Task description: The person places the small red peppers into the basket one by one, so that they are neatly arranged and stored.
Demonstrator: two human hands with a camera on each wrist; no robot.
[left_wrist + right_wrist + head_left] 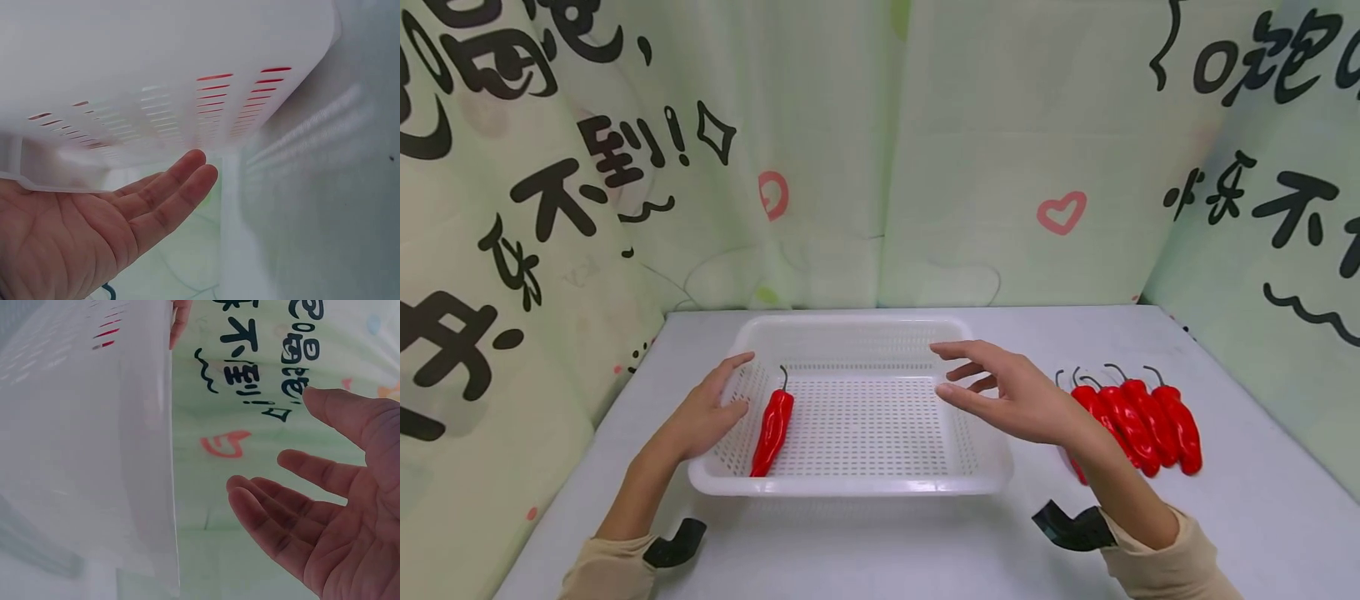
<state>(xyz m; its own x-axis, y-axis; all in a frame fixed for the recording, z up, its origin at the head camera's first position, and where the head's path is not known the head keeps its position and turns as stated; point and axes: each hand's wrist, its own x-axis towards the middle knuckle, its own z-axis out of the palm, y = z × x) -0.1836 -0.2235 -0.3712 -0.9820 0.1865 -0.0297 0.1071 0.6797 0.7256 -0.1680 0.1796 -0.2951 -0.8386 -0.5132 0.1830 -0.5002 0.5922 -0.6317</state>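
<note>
A white perforated plastic basket [880, 486] stands on the table with one red chili pepper [772, 433] leaning at its left end. My left hand [703, 412] is at the basket's left rim, fingers extended along the outside and thumb over the inner side. In the left wrist view the rim crosses the left hand [94, 225] and hides the thumb. Above the basket's right side, my right hand [1007, 392] has its fingers spread with nothing between them. In the right wrist view, a gap separates the right hand [337, 512] from the basket wall [125, 475].
Several red chili peppers [1180, 425] lie side by side on the table [1262, 500], right of the basket and partly behind the right forearm. A pale green curtain [970, 167] with black lettering and hearts stands behind the table and along both sides.
</note>
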